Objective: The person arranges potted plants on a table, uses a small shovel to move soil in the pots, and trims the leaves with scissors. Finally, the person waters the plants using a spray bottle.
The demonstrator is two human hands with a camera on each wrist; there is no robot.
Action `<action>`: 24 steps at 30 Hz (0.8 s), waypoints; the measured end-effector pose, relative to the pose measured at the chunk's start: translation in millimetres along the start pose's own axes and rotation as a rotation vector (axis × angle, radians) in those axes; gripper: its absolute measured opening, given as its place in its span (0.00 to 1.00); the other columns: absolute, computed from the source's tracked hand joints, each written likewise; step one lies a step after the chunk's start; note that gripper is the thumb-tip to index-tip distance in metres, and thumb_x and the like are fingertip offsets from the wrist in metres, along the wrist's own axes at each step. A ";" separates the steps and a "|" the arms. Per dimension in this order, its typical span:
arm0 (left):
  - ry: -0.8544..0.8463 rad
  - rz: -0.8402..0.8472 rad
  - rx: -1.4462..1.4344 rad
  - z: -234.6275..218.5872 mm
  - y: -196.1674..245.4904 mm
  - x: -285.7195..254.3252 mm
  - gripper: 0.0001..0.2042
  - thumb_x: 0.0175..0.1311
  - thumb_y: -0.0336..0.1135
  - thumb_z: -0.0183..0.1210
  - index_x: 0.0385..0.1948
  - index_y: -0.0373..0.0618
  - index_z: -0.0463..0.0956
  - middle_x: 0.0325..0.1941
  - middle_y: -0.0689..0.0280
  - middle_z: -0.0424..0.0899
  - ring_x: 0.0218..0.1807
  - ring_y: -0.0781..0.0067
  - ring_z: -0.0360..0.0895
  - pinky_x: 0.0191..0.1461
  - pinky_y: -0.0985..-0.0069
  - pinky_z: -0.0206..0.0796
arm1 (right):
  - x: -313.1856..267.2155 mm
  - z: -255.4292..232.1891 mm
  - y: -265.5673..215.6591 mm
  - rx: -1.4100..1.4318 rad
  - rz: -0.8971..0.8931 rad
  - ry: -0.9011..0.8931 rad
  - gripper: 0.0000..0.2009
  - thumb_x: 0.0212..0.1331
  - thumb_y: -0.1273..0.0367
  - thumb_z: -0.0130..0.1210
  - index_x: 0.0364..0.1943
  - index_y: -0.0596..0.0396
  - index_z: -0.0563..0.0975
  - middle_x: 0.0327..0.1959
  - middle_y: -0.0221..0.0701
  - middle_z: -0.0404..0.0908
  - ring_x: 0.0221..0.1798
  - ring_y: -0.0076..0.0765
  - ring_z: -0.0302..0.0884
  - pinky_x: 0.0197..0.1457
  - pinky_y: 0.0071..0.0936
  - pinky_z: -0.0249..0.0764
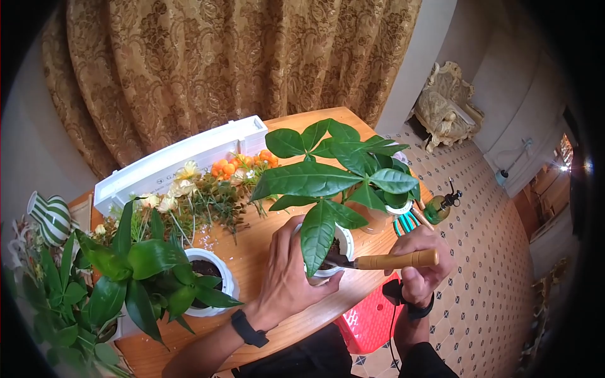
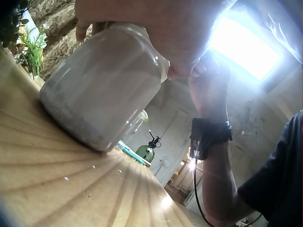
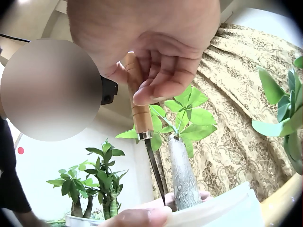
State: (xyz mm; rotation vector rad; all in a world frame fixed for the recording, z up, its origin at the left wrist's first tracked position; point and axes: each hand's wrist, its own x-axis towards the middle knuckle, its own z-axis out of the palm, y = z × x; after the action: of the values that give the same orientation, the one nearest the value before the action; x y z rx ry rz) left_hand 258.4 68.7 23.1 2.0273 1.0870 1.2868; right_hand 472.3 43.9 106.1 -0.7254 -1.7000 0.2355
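Note:
My left hand (image 1: 287, 274) grips the rim and side of a white pot (image 1: 345, 242), whose pale, cloudy wall (image 2: 106, 87) stands on the wooden table in the left wrist view. A broad-leaved plant (image 1: 315, 181) grows from it; in the right wrist view its thick grey trunk (image 3: 183, 175) rises beside the rim. My right hand (image 1: 422, 264) holds a small trowel by its wooden handle (image 1: 397, 259). The trowel's dark metal blade (image 1: 338, 259) reaches into the pot at the soil, close to my left thumb. Leaves hide part of the pot's opening.
Left of my left hand stands another white pot (image 1: 230, 291) with a leafy plant (image 1: 135, 264). Artificial flowers (image 1: 183, 187) lie before a long white planter box (image 1: 183, 160). A spray bottle (image 1: 437, 209) is at the table's right edge, above a red stool (image 1: 365, 324).

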 end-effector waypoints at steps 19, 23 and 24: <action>0.003 0.014 -0.029 1.7 -1.3 1.4 0.45 0.42 0.41 0.77 0.64 0.37 0.61 0.63 0.49 0.63 0.64 0.44 0.64 0.66 0.53 0.63 | 3.1 5.4 5.6 -0.019 0.055 -0.127 0.12 0.54 0.67 0.62 0.36 0.62 0.78 0.29 0.38 0.85 0.29 0.37 0.81 0.33 0.30 0.77; -0.010 0.007 -0.006 0.6 -1.9 0.9 0.46 0.41 0.42 0.77 0.64 0.36 0.61 0.63 0.49 0.63 0.64 0.43 0.64 0.66 0.52 0.63 | -0.3 6.6 7.7 0.019 0.097 -0.077 0.12 0.54 0.66 0.62 0.36 0.62 0.77 0.29 0.38 0.84 0.29 0.37 0.81 0.34 0.31 0.77; -0.010 0.008 -0.006 0.7 -1.9 0.7 0.46 0.41 0.42 0.77 0.64 0.36 0.61 0.63 0.49 0.63 0.65 0.43 0.64 0.66 0.52 0.63 | -1.0 6.5 7.5 0.026 0.123 -0.065 0.12 0.54 0.66 0.62 0.36 0.62 0.77 0.29 0.39 0.84 0.29 0.37 0.81 0.35 0.31 0.77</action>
State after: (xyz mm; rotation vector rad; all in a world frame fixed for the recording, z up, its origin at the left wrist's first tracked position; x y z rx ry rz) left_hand 258.5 70.3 21.8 2.0337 1.0704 1.2817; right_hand 468.8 50.7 99.7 -0.8112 -1.7120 0.3699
